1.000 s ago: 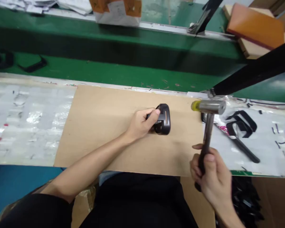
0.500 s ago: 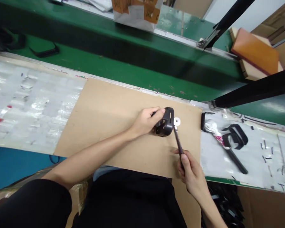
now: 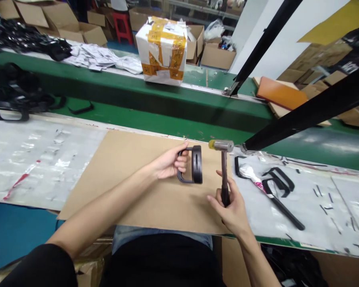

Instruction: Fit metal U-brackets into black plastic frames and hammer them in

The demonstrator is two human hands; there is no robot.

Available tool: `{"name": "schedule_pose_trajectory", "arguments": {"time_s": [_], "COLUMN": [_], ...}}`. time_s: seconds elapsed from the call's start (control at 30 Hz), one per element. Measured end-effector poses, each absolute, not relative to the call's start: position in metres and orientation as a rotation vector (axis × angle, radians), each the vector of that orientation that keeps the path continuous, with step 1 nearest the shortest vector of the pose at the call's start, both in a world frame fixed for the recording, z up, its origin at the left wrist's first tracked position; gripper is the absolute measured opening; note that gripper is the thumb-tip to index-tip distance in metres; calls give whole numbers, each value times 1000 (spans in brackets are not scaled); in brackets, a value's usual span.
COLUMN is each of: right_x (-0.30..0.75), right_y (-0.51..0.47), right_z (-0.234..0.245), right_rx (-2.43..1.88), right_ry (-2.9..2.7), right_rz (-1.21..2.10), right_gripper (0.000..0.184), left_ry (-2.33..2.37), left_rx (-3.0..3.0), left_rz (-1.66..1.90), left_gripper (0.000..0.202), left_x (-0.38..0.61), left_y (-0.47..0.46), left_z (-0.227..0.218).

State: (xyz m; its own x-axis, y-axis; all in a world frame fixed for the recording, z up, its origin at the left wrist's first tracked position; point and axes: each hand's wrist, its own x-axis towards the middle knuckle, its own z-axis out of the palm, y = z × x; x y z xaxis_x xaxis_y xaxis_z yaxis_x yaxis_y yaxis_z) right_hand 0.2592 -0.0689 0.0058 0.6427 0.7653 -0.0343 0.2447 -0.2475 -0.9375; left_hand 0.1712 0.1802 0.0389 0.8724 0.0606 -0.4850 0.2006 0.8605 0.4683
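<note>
Holding, left: left hand (image 3: 170, 167) is clenching a black plastic loop bracket (image 3: 196, 164); left fingers (image 3: 183, 158) are curling around its loop.
Holding, right: right hand (image 3: 230, 211) is grasping the dark handle of a yellow-faced mallet (image 3: 224, 175); right fingers (image 3: 225, 197) are closing around the lower handle.
Lying, task item: bracket is sitting near the middle of a cardboard sheet (image 3: 92, 187), toward the far edge of the tabletop (image 3: 32, 167).
Running, long axis: bracket's slotted plate is extending toward and away from the wearer, with the loop pointing left.
Facing, relation: plate is lying just right of the left fingers, between the hands; left hand is nearer, and the mallet's yellow face is standing near the plate's far end, not touching.
Lying, right side: more black brackets (image 3: 278, 181) and a black-handled tool wrapped in white (image 3: 259, 179) are resting beyond the sheet.
Showing, writing: orange tape on a white parcel (image 3: 162, 50) is carrying characters too small to read; no brand is legible.
</note>
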Motion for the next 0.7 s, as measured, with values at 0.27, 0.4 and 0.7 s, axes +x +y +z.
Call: {"name": "schedule_pose_trajectory", "arguments": {"time_s": [0.27, 0.4, 0.7], "right_x": [243, 254, 284], "right_y": [-50, -63, -98], "right_z": [8, 15, 33], "right_rx": [-1853, -1889, -1880], "right_ry": [-970, -731, -449], "right_rz": [448, 443, 445], "right_gripper": [35, 36, 56], "left_ry": [535, 395, 27], "left_rx": [1197, 2109, 2710], "left_rz": [55, 249, -256], "left_gripper": [45, 60, 100], "left_x": [175, 127, -3], "left_y": [155, 152, 106], "left_z": [2, 32, -11]}}
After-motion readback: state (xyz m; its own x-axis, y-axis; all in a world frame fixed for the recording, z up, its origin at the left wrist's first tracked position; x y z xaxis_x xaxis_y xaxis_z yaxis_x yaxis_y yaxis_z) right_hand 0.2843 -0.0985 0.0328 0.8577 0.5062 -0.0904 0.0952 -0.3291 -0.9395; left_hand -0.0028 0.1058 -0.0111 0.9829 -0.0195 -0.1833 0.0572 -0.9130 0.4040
